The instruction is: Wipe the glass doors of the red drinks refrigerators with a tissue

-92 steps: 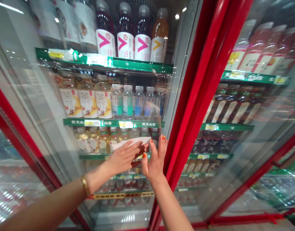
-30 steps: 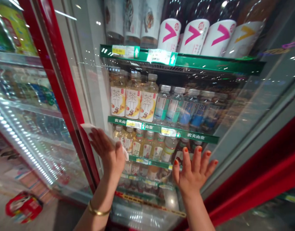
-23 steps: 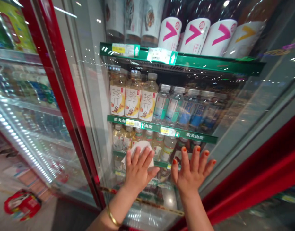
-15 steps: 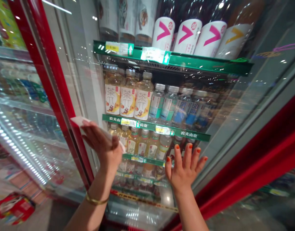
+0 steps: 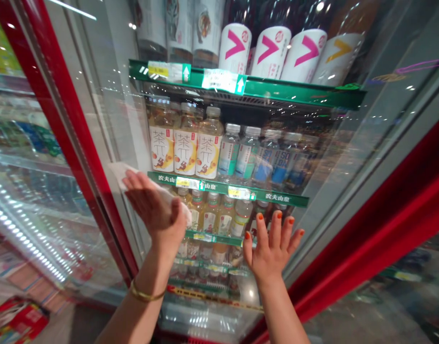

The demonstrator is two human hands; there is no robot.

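Note:
My left hand point(image 5: 156, 208) lies flat over a white cloth point(image 5: 119, 173), pressing it to the glass door point(image 5: 113, 119) of a drinks fridge. The cloth sticks out past the fingertips and below the thumb. A gold bangle point(image 5: 147, 294) circles the left wrist. My right hand point(image 5: 273, 255), fingers spread and nails orange, rests on the same glass further right, with nothing held. Behind the glass, tea bottles point(image 5: 208, 148) stand on the middle shelf to the left of smaller water bottles point(image 5: 248, 153).
A red door frame point(image 5: 369, 234) runs diagonally on the right, another red upright point(image 5: 67, 110) on the left. Large bottles point(image 5: 271, 52) fill the upper green-edged shelf point(image 5: 276, 88). A red package point(image 5: 22, 315) lies on the floor at lower left. Reflections streak the glass.
My left hand has slid slightly right and down over the glass with the cloth, and its palm has turned a little. My right hand stays spread on the door. The view shifts slightly.

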